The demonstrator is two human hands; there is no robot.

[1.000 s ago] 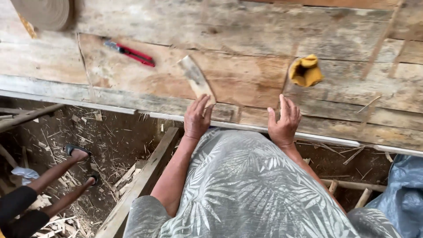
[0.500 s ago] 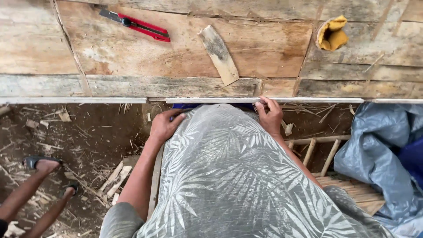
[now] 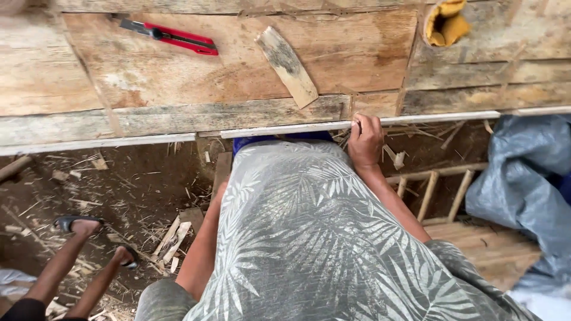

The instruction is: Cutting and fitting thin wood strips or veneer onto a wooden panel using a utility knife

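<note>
Hands pulled back to the workbench edge

Both hands have left the bench top. Right hand [image 3: 364,141], center frame, curls its fingers over a thin pale strip [image 3: 357,125] along the wooden bench [image 3: 178,83] edge. Left hand is hidden beneath the leaf-patterned shirt [image 3: 309,238]; its grip cannot be seen.

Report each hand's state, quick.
Left hand: hidden below the patterned shirt, cannot tell.
Right hand: closed on the pale strip at the workbench edge.

Around the wood offcut [image 3: 287,65], bare bench boards are lying open, with the red utility knife [image 3: 169,36] sitting left and the yellow glove [image 3: 445,22] crowding the far right.
</note>
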